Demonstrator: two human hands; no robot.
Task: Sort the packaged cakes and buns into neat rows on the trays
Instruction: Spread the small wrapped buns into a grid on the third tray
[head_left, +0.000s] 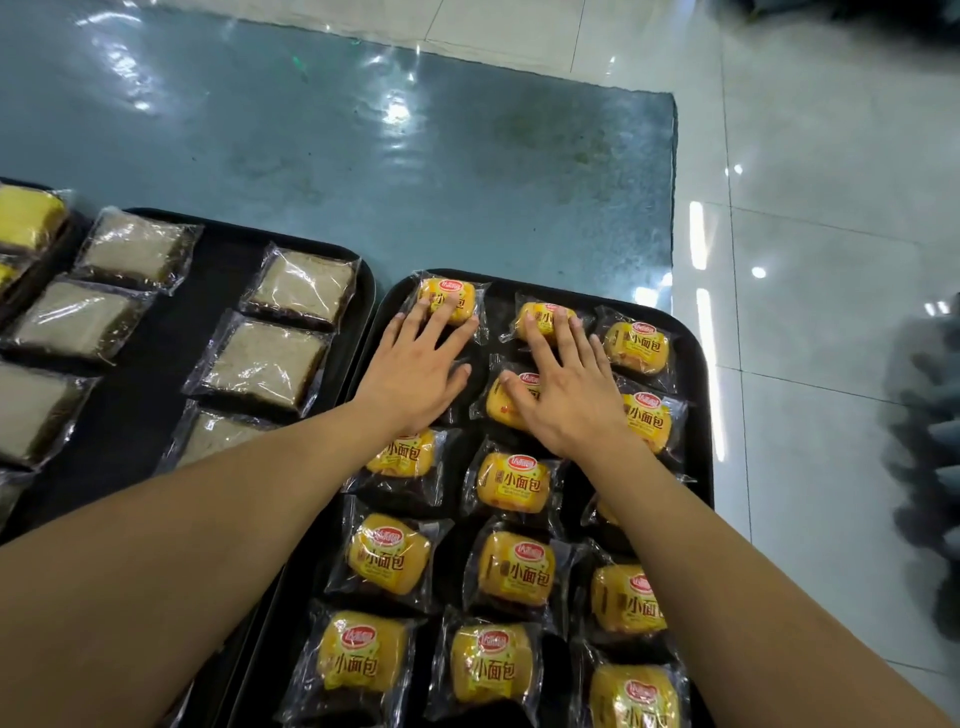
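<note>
A black tray (693, 364) on the right holds several yellow wrapped buns in three columns. My left hand (415, 369) lies flat with straight fingers, its fingertips touching the far-left bun (448, 296). My right hand (566, 384) lies flat too, fingertips on the far-middle bun (545, 314) and palm over the second middle bun (506, 405). A second black tray (130, 415) to the left carries several brown cakes in clear wrappers, such as one cake (304, 286) at its far right.
Yellow cakes (26, 218) lie on another tray at the far left edge. The trays stand on a blue-green glossy tabletop (363, 156), whose right edge runs beside a white tiled floor (831, 208). A blurred dark shape (924, 415) sits at the right.
</note>
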